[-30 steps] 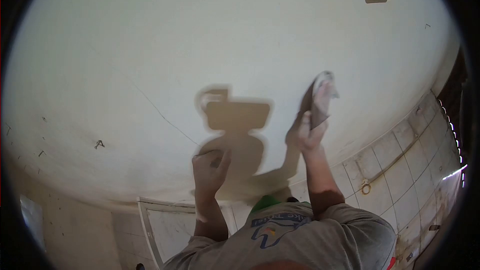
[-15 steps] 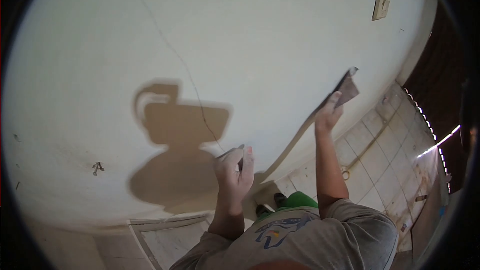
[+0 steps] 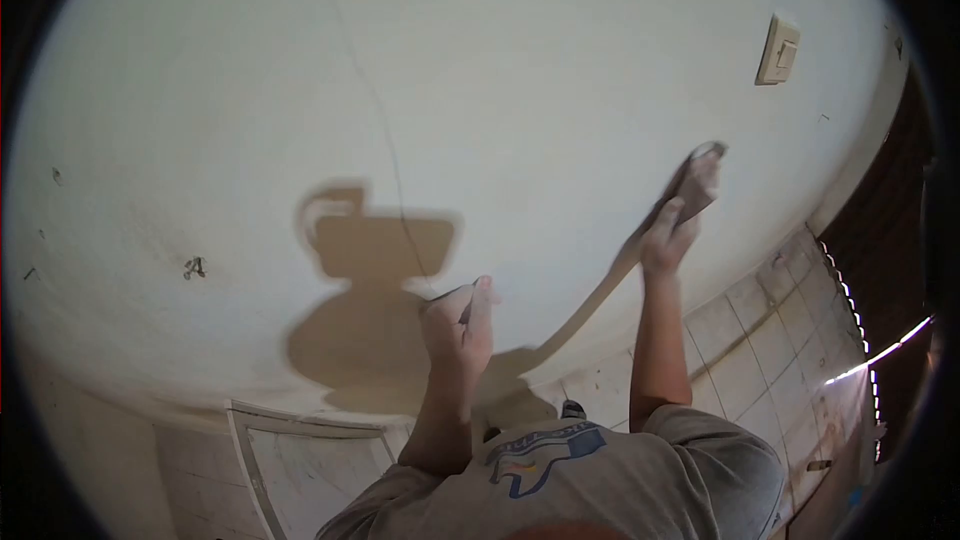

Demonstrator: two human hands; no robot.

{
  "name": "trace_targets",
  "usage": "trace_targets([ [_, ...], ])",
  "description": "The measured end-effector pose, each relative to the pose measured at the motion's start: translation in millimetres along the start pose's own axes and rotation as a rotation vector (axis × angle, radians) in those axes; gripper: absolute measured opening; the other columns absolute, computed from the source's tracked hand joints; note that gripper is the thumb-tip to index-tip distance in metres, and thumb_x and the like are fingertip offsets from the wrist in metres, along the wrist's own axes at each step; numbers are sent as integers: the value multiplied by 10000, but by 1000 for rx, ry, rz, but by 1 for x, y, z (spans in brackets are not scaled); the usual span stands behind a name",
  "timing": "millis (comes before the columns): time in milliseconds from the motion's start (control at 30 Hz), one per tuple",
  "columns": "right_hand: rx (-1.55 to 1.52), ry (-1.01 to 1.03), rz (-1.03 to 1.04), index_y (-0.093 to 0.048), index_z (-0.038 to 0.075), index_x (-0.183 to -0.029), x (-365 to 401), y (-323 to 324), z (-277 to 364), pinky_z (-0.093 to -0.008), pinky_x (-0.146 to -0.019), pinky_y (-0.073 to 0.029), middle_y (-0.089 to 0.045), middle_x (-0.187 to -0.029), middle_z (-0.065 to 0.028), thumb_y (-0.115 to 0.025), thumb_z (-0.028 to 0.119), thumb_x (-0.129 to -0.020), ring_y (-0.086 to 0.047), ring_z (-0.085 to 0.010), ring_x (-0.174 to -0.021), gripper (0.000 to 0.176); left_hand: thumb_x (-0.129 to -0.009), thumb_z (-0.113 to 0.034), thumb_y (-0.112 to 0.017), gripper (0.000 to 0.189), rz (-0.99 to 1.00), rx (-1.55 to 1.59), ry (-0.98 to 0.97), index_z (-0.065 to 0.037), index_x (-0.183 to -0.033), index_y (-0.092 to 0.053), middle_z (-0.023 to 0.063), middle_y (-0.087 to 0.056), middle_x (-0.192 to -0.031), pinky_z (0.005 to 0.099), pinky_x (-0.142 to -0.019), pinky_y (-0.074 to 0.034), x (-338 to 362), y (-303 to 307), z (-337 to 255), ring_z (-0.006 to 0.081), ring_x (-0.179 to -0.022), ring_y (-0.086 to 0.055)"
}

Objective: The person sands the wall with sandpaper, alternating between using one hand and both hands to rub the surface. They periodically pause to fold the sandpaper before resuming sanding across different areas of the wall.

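Observation:
My left hand [image 3: 458,328] is closed, close to the pale wall [image 3: 540,90] at the lower end of a thin dark crack line. Its fingers are curled and dusty, and whatever they may hold is hidden. Farther right, my right hand [image 3: 670,240] grips a flat brownish sheet that looks like sandpaper [image 3: 698,190]. The thumb lies along the near side of the sheet. Its upper end, whitish and dusty, is at the wall, and a long arm shadow runs down from it.
A beige light switch [image 3: 778,50] sits on the wall at upper right. At lower left is a white framed panel [image 3: 310,460]. Dusty floor tiles [image 3: 745,340] lie below right, beside a dark slatted opening [image 3: 900,270]. A small damaged spot [image 3: 195,267] marks the wall.
The view has shifted, so the switch and floor sit lower in it. The brown sheet has turned and shows narrower at the wall. The left hand stays closed.

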State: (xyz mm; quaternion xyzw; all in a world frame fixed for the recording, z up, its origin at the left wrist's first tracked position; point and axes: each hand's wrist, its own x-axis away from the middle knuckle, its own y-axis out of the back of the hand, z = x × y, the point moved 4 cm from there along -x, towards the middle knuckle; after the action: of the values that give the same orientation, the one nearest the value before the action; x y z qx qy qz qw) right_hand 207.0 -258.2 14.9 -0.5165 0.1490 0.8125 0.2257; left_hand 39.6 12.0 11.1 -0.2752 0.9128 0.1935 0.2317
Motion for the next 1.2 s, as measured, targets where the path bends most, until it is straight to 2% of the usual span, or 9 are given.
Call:
trace_targets([
  [100,57,230,104,-394,-92,-1524,15,-7,12,-513,-1259,-132,-305,-1633,-286,-419,195,-1034,-189,-440,-1557,568,-987,-141,-649,306,-20,73,44,13,-736,-731,39,-533,-517,285,-496,-350,7,-2,19,92,-480,-451],
  [200,-116,48,-37,-403,-63,-1533,2,10,-43,-514,-1255,-145,-294,-1635,-288,-428,201,-1033,-186,-455,-1553,566,-988,-158,-651,327,-51,44,3,13,-720,-729,24,-529,-514,276,-499,-350,7,1,17,83,-484,-450],
  [300,145,-1,-9,-414,-34,-1538,-32,36,-33,-520,-1255,-145,-277,-1640,-287,-434,211,-1040,-176,-472,-1548,556,-988,-141,-645,353,-109,0,-70,13,-675,-699,-14,-477,-503,269,-500,-354,2,-5,13,72,-485,-427],
  [433,331,273,23,-459,-63,-1494,-22,15,25,-507,-1253,-162,-331,-1618,-291,-447,30,-963,-217,-499,-1530,539,-1000,-119,-636,404,-116,-50,-26,7,-616,-641,-61,-409,-485,280,-463,-303,2,-5,-3,49,-461,-383],
  [633,-210,-72,-174,-438,-81,-1497,-12,5,2,-451,-1239,-237,-379,-1582,-304,-398,-85,-941,-297,-445,-1515,557,-961,-144,-673,408,-93,-49,134,29,-604,-578,9,-466,-502,298,-509,-331,6,1,17,75,-497,-414],
  [767,92,-169,-169,-418,-131,-1482,-15,20,-20,-402,-1237,-239,-387,-1585,-283,-361,-20,-1010,-308,-388,-1523,489,-957,-143,-682,357,-79,-70,93,37,-649,-660,9,-497,-517,303,-519,-349,4,2,18,84,-509,-428],
  [967,52,151,-49,-354,-157,-1505,2,-1,16,-465,-1248,-204,-310,-1600,-345,-403,72,-1013,-229,-451,-1540,544,-949,-154,-696,307,-121,-55,230,30,-707,-742,20,-618,-565,290,-532,-413,4,10,14,94,-519,-516],
  [1067,-20,68,-123,-345,-155,-1511,0,2,-5,-455,-1248,-194,-332,-1597,-329,-399,90,-1027,-240,-438,-1540,546,-989,-113,-658,450,-207,-2,135,9,-556,-624,-39,-435,-454,271,-427,-232,6,1,13,58,-394,-367],
  [1200,61,-109,-140,-361,-118,-1520,-19,28,-47,-444,-1245,-195,-346,-1611,-281,-383,103,-1054,-262,-412,-1539,516,-990,-103,-650,459,-197,-123,7,5,-544,-627,-41,-435,-450,272,-418,-222,3,-1,11,50,-395,-371],
])
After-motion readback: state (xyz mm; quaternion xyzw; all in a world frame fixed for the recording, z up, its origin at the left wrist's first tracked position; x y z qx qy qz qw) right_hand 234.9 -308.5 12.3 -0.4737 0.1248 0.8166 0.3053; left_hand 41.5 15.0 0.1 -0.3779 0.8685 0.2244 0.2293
